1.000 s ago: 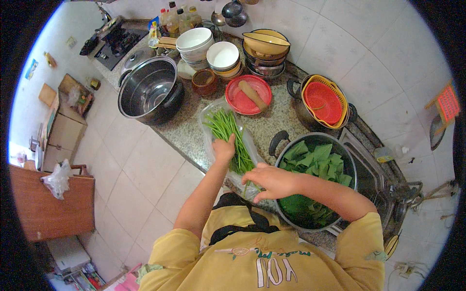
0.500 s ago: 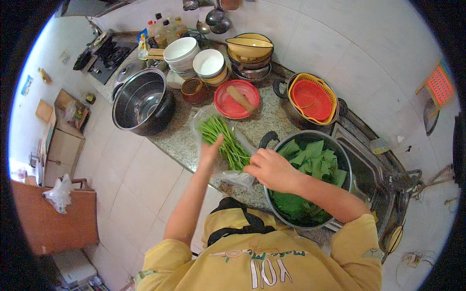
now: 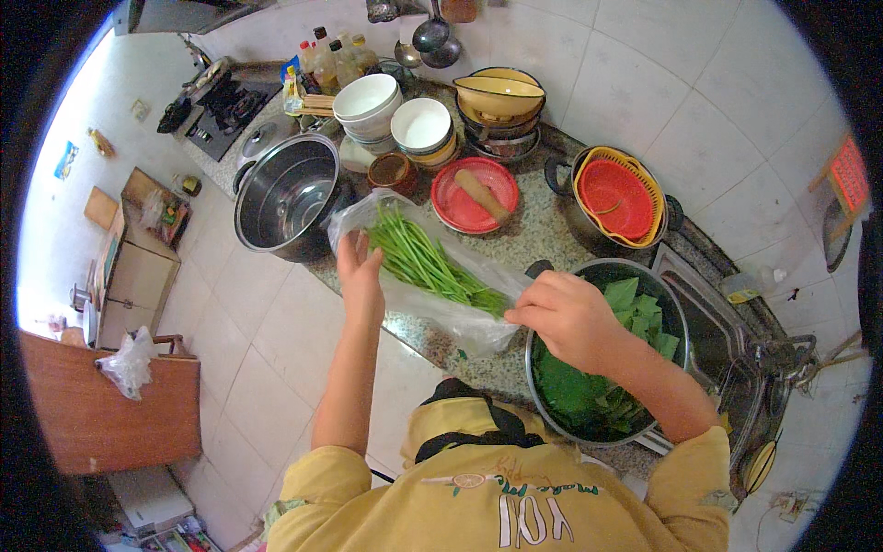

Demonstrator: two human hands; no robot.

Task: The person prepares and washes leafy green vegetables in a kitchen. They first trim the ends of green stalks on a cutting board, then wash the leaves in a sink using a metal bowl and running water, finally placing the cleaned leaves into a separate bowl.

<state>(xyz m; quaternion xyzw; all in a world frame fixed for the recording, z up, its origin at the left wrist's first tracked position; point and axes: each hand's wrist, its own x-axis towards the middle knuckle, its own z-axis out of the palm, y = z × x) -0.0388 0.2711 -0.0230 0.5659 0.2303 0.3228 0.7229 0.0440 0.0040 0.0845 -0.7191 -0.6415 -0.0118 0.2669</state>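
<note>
A bunch of long green stems (image 3: pixel 425 260) lies in a clear plastic bag (image 3: pixel 451 321) at the counter's front edge. My left hand (image 3: pixel 361 276) pinches the bag's left side, thumb and fingers closed on the film. On the other side, my right hand (image 3: pixel 563 317) grips the bag's right edge by the cut ends of the stems. Beneath my right forearm stands a large pot (image 3: pixel 685 339) with broad green leaves (image 3: pixel 644 317) in it; the forearm hides part of the pot.
Behind the bag are a red basket (image 3: pixel 451 207) with a wooden rolling pin (image 3: pixel 480 195), a brown jar (image 3: pixel 393 173) and stacked bowls (image 3: pixel 366 97). An empty black pot (image 3: pixel 287 198) stands left, a pot with colanders (image 3: pixel 618 198) right, beside the sink (image 3: pixel 736 368).
My left hand has moved left off the stems onto the bag's side. The bag is spread wider around the stems, and my right hand holds its edge. The whole view has shifted slightly.
</note>
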